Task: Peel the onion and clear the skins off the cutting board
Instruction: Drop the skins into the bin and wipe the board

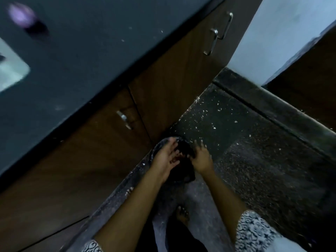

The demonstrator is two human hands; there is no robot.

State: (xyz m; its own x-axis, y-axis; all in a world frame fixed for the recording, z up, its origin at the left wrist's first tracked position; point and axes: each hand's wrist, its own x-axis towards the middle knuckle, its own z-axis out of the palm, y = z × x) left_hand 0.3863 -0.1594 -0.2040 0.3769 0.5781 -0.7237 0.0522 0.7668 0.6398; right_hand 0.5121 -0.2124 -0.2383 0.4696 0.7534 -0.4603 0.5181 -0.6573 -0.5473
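Head view looks down at both hands over a dark bin (pixel 163 142) on the speckled floor (pixel 254 160); left hand (pixel 166 157) is palm-up with fingers spread, right hand (pixel 201 158) has fingers splayed, neither visibly holding anything; a blurred purple onion (pixel 21 15) sits on the dark counter (pixel 81 51), beside the pale cutting board (pixel 11 70)

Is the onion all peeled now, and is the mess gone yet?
Looks mostly done: a peeled purple onion sits on the counter. Both hands, left hand and right hand, are open over a dark bin on the floor, probably dropping skins. The picture is blurry, so leftover skins can't be ruled out.
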